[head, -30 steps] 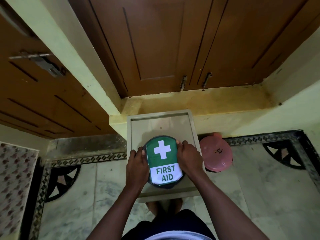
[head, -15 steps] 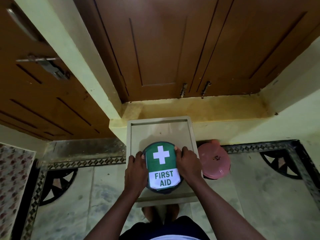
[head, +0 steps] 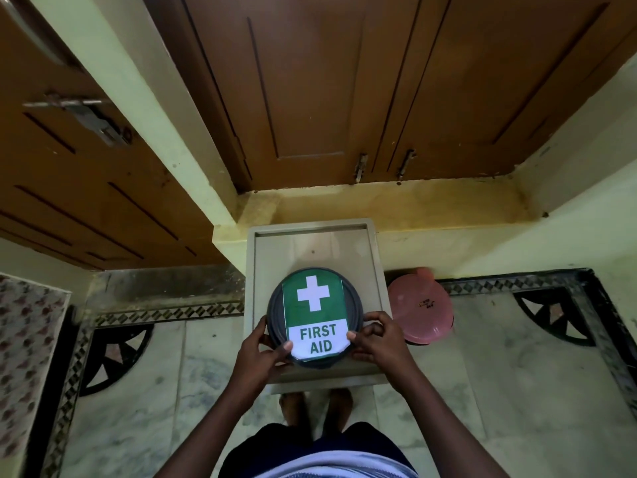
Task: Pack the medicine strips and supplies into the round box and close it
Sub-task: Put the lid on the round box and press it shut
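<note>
The round box [head: 314,317], lid on and labelled FIRST AID, sits on the table [head: 262,270] at frame centre. The left hand [head: 260,353] and right hand [head: 377,343] grip its lower rim, fingers curled around the edge. A pink lid [head: 420,307] lies to the right.

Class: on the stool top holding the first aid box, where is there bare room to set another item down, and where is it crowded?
Free: the stool top behind the round box, up to the far rim. Crowded: the near end, where the left hand and right hand grip the box.
</note>
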The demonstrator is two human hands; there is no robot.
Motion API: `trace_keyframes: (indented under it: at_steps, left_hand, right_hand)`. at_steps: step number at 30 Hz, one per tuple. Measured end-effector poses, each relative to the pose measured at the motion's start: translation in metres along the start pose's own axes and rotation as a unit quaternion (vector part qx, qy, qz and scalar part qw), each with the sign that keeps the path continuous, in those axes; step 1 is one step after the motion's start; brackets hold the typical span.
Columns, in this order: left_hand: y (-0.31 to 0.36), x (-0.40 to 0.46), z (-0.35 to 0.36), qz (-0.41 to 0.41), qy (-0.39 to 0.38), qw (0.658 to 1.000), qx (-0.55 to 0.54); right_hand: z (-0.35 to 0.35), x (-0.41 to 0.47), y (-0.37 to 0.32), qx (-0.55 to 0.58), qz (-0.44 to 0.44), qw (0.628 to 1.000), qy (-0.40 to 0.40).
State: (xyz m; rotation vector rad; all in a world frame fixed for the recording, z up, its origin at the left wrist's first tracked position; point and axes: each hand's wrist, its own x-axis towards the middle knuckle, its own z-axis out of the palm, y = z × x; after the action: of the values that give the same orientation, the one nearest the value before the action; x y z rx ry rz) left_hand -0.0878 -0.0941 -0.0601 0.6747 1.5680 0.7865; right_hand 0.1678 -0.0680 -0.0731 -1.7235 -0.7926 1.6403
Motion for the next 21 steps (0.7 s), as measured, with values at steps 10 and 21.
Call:
trace_keyframes:
  at_steps: [10,21]
  left_hand:
    - [0.007,0.008,0.004,-0.012,0.009,1.0,-0.018]
    - [0.059,0.064,0.005,0.059,-0.007,0.997,0.054]
  right_hand:
    - [0.008,0.006,-0.01,-0.063,-0.028,0.997,0.027]
    - [0.025,0.051,-0.057,-0.044,-0.042,0.996,0.065]
